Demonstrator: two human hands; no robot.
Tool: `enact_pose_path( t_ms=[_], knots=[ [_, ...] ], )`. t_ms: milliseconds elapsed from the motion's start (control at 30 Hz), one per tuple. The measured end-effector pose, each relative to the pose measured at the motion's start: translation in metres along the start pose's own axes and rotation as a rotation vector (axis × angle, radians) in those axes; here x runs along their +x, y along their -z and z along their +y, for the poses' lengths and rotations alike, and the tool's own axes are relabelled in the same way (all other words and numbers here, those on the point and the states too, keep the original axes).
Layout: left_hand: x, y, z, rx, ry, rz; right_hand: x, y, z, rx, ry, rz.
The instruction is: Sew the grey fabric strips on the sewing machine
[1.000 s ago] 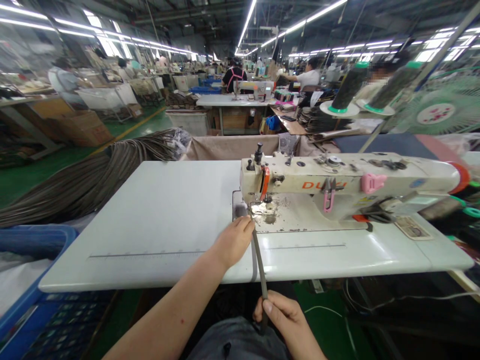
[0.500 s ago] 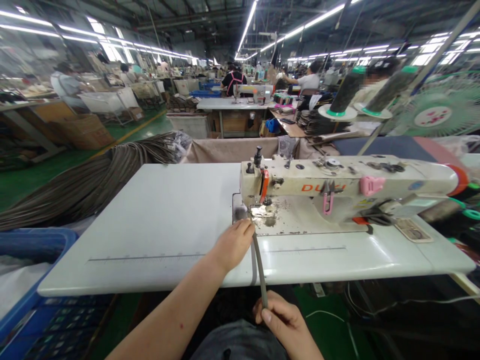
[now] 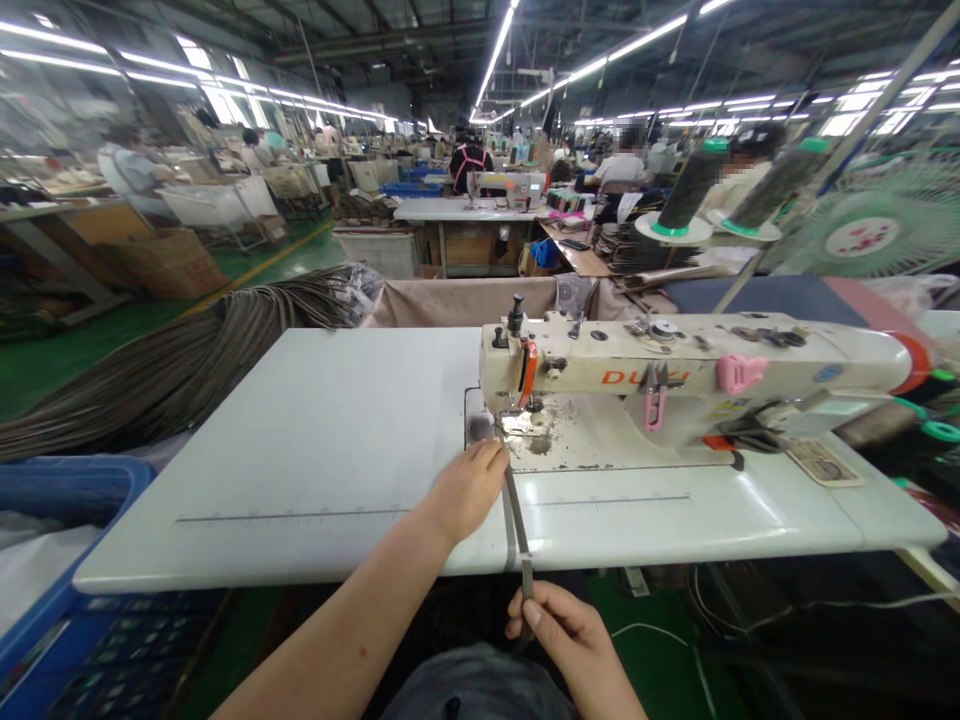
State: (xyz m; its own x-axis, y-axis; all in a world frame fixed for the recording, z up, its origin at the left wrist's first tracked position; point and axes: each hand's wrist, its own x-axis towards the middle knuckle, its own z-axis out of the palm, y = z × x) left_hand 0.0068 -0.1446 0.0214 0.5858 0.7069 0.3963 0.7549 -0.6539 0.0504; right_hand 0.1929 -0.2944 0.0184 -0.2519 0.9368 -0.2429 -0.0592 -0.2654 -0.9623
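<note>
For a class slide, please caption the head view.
Left hand touches and right hand holds a narrow strip at a sewing machine.

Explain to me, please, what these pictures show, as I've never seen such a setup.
There is no robot here: a person works bare-handed, seen from a camera worn on their head, looking forward and down. An industrial sewing machine stands on a pale worktable marked with a ruler scale. The left hand is beside the needle area, touching a narrow grey-brown strip. The right hand holds that strip lower down, past the worktable's near edge, between thumb and fingers.
</note>
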Motion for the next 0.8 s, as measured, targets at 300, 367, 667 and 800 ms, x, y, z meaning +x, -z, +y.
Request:
enact_pose_path(
  t_ms=[300,367,667,800],
  knots=[
    [-0.0001,-0.0008,-0.0011,-0.020,0.007,0.004,-0.0009,0.0017,-0.0023,-0.024,0.052,-0.020],
    [-0.0010,-0.0022,-0.0016,-0.023,0.005,-0.001,-0.0007,0.0018,-0.0034,-0.024,0.060,-0.026],
    [-0.0014,-0.0024,-0.0014,-0.011,0.009,-0.009,-0.0035,0.0021,-0.0037,0.026,0.095,-0.083],
    [-0.0015,-0.0015,-0.0010,-0.026,0.011,0.005,-0.0041,0.0007,-0.0061,-0.012,0.093,-0.066]
  ],
)
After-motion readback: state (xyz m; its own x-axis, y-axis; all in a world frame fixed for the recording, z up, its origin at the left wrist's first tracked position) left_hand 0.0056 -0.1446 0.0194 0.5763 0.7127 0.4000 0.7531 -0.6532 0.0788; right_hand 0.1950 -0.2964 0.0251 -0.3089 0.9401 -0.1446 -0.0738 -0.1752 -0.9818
